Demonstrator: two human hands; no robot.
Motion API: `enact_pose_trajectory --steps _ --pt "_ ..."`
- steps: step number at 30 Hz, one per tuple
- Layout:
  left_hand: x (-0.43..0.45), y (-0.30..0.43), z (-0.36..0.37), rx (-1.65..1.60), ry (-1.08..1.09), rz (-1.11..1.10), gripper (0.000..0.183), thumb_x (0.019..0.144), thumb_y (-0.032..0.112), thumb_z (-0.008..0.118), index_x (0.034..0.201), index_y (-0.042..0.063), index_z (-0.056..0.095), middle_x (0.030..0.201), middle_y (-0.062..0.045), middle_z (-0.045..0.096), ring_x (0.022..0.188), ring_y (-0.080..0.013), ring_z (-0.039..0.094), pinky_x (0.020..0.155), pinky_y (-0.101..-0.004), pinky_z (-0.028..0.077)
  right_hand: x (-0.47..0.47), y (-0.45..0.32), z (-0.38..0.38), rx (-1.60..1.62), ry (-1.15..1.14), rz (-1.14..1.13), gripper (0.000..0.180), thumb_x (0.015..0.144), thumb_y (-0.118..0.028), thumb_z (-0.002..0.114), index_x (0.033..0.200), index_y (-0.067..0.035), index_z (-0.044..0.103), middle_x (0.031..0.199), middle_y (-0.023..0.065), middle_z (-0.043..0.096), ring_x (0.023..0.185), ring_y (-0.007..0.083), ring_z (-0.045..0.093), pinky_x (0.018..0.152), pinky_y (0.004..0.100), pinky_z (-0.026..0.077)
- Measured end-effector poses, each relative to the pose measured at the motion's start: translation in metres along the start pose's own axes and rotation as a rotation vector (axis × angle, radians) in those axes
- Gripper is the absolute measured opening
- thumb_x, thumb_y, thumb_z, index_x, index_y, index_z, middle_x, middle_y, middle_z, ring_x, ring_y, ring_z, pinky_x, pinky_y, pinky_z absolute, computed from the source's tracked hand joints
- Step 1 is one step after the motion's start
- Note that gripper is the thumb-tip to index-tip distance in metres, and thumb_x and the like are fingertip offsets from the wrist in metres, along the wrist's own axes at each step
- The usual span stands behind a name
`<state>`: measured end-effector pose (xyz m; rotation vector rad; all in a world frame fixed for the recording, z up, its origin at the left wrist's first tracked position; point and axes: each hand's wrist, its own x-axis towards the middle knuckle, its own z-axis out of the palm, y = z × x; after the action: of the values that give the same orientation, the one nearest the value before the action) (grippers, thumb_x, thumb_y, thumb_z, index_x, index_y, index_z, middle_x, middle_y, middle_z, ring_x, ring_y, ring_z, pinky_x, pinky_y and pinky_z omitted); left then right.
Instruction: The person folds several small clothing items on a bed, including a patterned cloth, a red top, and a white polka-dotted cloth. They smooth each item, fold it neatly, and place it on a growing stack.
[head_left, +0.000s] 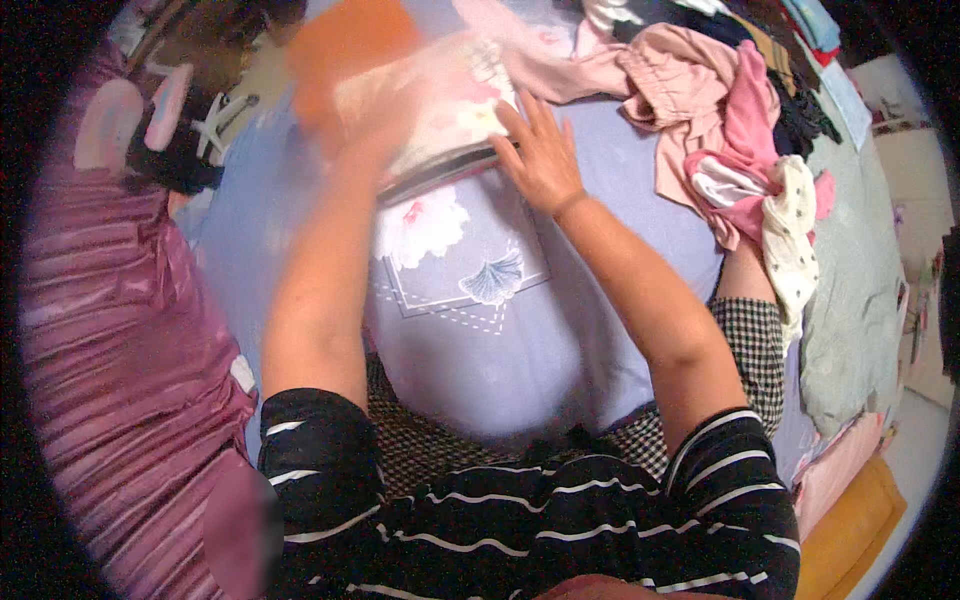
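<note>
Before me lies a folded white garment (442, 97) with soft pink and yellow patterning. A dark band runs along its near edge. My left hand (382, 112) is motion-blurred over the garment's left side, and its fingers cannot be made out. Next to it, an orange cloth (352, 37) is blurred too; whether the hand touches it is unclear. My right hand (541, 154) is spread at the garment's right edge, fingertips against the cloth. Underneath is a lavender bedsheet (480, 367) printed with a white flower and a blue ginkgo leaf.
Rumpled pink clothing (675, 82) and a white dotted garment (791, 225) are heaped at the right. A grey-green cloth (844, 300) lies beyond them. Along the left hangs a pleated purple curtain (142, 315), with a white star-shaped object (214, 127) near the top.
</note>
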<state>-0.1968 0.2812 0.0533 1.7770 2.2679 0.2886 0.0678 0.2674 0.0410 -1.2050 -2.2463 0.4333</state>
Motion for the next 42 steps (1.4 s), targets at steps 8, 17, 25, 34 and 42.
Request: enact_pose_trajectory --steps 8,17,25,34,42 --pt "0.016 -0.015 -0.002 0.065 0.006 0.08 0.05 0.102 0.049 0.025 0.15 0.036 0.033 0.163 0.001 0.013 0.147 -0.0392 0.011 0.113 -0.0671 0.01 -0.144 0.089 -0.022 -0.349 -0.059 0.204 0.06 0.094 -0.04 0.053 0.148 -0.02 0.038 0.156 0.0097 0.03 0.145 0.0316 0.024 0.117 0.0569 0.014" --pt "-0.006 0.04 0.011 0.158 0.044 0.207 0.066 0.094 0.065 0.034 0.152 0.036 0.027 0.162 -0.006 0.018 0.149 -0.0346 0.011 0.113 -0.0673 0.005 -0.146 0.089 -0.02 -0.318 -0.025 0.191 0.06 0.093 -0.04 0.054 0.147 -0.019 0.039 0.156 0.0097 0.031 0.144 0.0314 0.025 0.116 0.0568 0.016" --pt "-0.01 0.04 0.008 0.206 0.075 0.223 0.064 0.096 0.063 0.032 0.154 0.037 0.021 0.163 -0.004 0.014 0.15 -0.0312 0.01 0.114 -0.0647 0.006 -0.145 0.089 -0.022 -0.285 -0.043 0.206 0.06 0.094 -0.04 0.053 0.148 -0.019 0.038 0.156 0.0094 0.03 0.144 0.0316 0.025 0.117 0.0569 0.016" --pt "-0.042 0.123 -0.031 0.056 0.274 0.332 0.051 0.101 0.041 0.039 0.147 0.019 0.041 0.155 -0.01 0.033 0.145 -0.0366 0.022 0.115 -0.0609 0.013 -0.144 0.09 -0.024 -0.26 -0.015 0.205 0.06 0.094 -0.042 0.051 0.148 -0.019 0.038 0.155 0.0104 0.031 0.144 0.0326 0.026 0.116 0.0572 0.015" --pt "-0.254 0.131 0.081 0.066 -0.043 0.341 0.047 0.094 0.029 0.054 0.141 0.023 0.05 0.153 -0.006 0.036 0.144 -0.0323 0.025 0.115 -0.0624 0.011 -0.145 0.093 -0.022 -0.237 0.011 0.212 0.06 0.093 -0.042 0.052 0.146 -0.018 0.04 0.154 0.0114 0.033 0.143 0.0331 0.027 0.117 0.0566 0.014"
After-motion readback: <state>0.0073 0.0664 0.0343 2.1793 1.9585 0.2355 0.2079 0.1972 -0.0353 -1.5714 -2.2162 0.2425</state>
